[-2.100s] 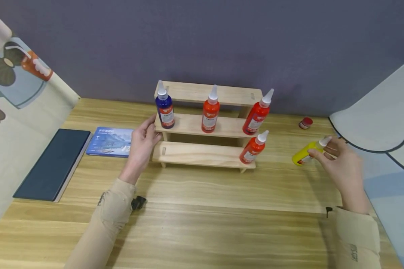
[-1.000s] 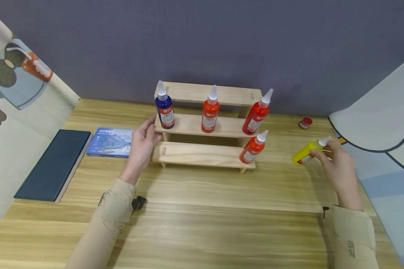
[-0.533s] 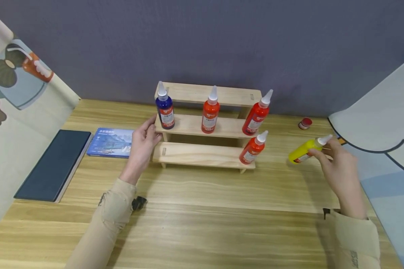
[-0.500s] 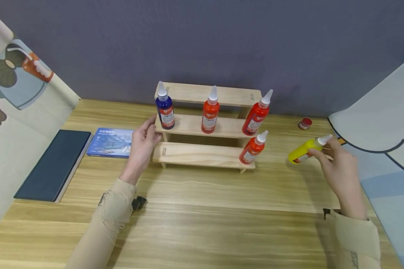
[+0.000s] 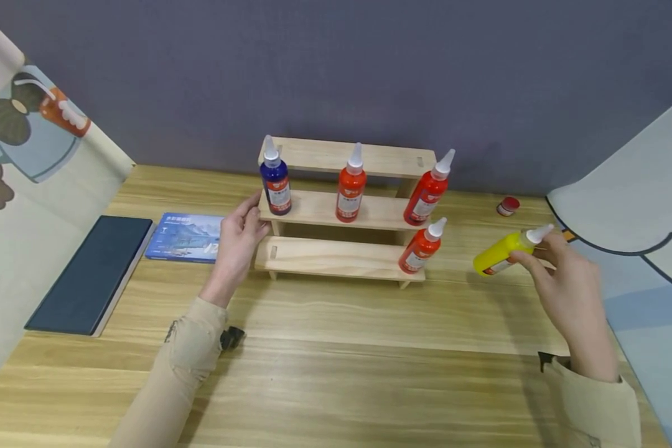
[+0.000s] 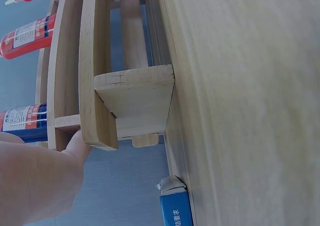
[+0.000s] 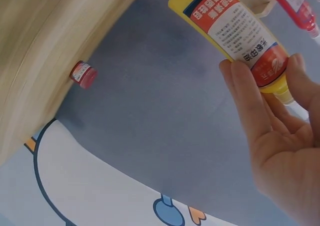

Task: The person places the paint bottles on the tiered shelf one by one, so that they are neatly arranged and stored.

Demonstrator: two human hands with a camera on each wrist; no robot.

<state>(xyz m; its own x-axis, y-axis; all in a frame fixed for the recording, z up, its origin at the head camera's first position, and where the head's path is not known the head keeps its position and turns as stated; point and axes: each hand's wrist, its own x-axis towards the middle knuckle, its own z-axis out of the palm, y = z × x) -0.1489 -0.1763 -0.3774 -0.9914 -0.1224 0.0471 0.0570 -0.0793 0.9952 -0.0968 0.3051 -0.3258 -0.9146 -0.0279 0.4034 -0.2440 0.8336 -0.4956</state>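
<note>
A three-tier wooden rack (image 5: 336, 258) stands by the back wall. On its middle tier stand a dark blue squeeze bottle (image 5: 276, 183) at the left and two red squeeze bottles (image 5: 350, 191). Another red squeeze bottle (image 5: 420, 250) is at the right end of the lowest tier. My left hand (image 5: 239, 233) grips the rack's left end, beside the blue bottle. Right of the rack, my right hand (image 5: 565, 270) holds a yellow squeeze bottle (image 5: 495, 256) between thumb and fingers near its neck. The bottle is tilted, its white nozzle pointing up and right, its label facing the right wrist camera (image 7: 240, 33).
A small red-capped jar (image 5: 507, 206) sits at the back right. Left of the rack lie a blue box (image 5: 183, 238) with a mountain picture and a dark flat slab (image 5: 92, 274). Printed fabric (image 5: 649, 205) borders the wooden table (image 5: 369, 386) on the right.
The yellow bottle has shifted a little left, tilted further over and looks higher in the right hand. The left hand, the rack and its bottles stay where they were.
</note>
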